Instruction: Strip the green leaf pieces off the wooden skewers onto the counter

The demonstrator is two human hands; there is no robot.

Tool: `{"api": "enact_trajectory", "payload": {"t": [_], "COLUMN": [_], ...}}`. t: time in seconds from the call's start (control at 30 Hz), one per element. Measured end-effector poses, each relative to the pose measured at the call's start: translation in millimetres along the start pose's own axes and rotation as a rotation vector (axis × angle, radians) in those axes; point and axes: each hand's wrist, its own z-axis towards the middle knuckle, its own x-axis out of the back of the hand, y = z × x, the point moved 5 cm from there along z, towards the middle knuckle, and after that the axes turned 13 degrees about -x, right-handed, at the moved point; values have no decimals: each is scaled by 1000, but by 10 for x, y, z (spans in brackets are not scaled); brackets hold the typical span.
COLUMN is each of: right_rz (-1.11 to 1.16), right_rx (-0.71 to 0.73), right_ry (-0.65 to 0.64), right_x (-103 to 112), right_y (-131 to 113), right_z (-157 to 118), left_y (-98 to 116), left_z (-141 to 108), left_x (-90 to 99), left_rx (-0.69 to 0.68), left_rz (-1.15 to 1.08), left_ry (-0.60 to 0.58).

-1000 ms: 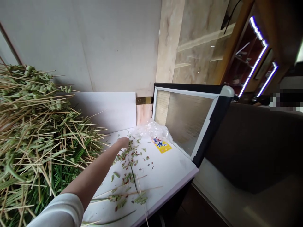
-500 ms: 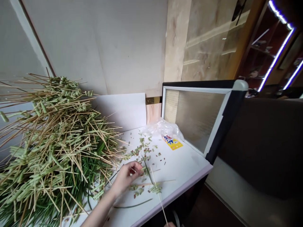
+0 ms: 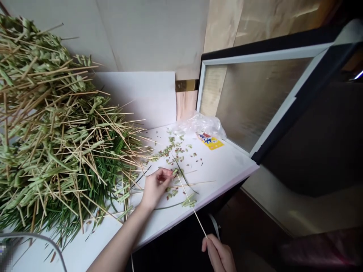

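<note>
My right hand [image 3: 219, 252], near the bottom edge, is closed around the lower end of a thin wooden skewer [image 3: 200, 224]. Several cut green bean pieces [image 3: 189, 201] are threaded on the skewer's middle. At its upper tip my left hand [image 3: 159, 183] pinches a small green bean piece [image 3: 175, 172], which meets or nearly meets the point; whether it is pierced I cannot tell. Loose bean pieces and reddish-brown beans [image 3: 171, 145] lie scattered on the white tabletop [image 3: 227, 162] beyond the left hand.
A tall heap of loaded skewers [image 3: 70, 151] with green bean pieces and long green leaves [image 3: 119, 143] fills the left side. A clear plastic bag [image 3: 204, 122] with a yellow label [image 3: 211, 141] lies at the back. A framed glass panel [image 3: 255, 102] borders the right.
My right hand has come further into view with the skewer. My left hand now meets the skewer's tip with a bean piece; before, they were apart. The view has tilted down.
</note>
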Motion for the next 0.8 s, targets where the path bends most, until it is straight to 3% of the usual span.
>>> {"api": "enact_trajectory", "payload": {"t": [0.3,0.8], "right_rz": [-18,40], "right_rx": [-37,-46], "right_ry": [-52,-84], "right_x": [11,5], "right_y": [-56,-36], "right_z": [-40,-33], "left_y": [64,104], "left_z": [-27,-20], "left_x": [-30,-33], "left_rx": [-131,-173], "left_rz": [78,151], "left_ry": [-22,-16]}}
